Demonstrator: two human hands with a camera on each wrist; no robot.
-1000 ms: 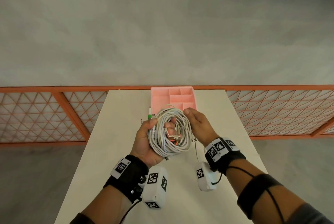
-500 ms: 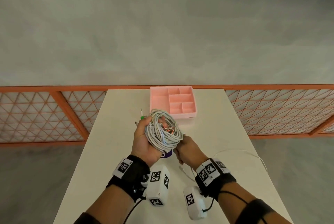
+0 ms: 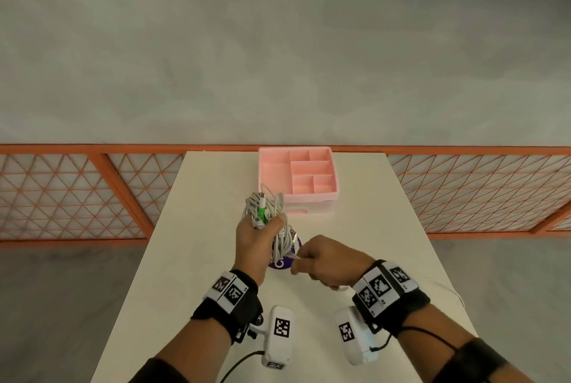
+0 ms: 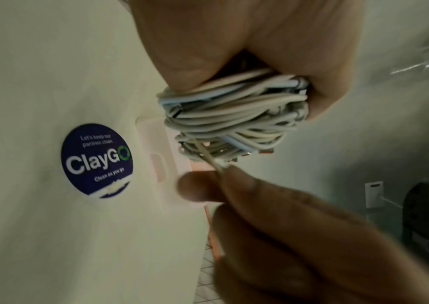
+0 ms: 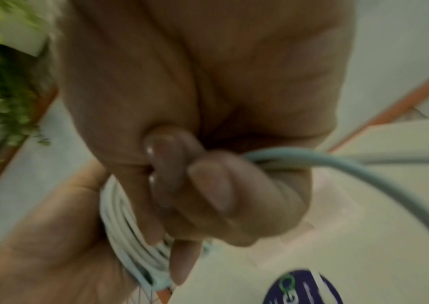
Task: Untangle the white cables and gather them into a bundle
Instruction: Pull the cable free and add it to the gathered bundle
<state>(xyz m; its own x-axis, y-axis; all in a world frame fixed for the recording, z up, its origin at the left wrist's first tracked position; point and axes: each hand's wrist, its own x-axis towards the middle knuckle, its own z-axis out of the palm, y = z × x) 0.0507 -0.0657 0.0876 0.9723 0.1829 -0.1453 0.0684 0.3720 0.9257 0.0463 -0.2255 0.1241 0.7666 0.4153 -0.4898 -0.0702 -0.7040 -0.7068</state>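
Observation:
My left hand (image 3: 253,237) grips a coil of white cables (image 3: 272,212) above the middle of the table, squeezed into a narrow upright bundle; a green connector (image 3: 262,214) shows near my thumb. In the left wrist view the cable coil (image 4: 234,115) sits in the curled left hand (image 4: 260,51). My right hand (image 3: 321,259) sits just right of the coil's lower end and pinches a loose white strand (image 3: 292,256) coming off it. The right wrist view shows that loose strand (image 5: 351,162) held between my right fingertips (image 5: 208,181), with the coil (image 5: 130,236) behind them.
A pink divided tray (image 3: 298,175) stands at the table's far edge, just behind the coil. A round blue sticker (image 3: 282,262) lies on the white table (image 3: 197,259) under the hands. An orange lattice railing (image 3: 77,194) runs behind the table. A slack cable (image 3: 457,294) trails off the right edge.
My left hand has turned the coil from a flat ring into a narrow upright bundle. My right hand dropped from the coil's right side to its lower end and took a strand.

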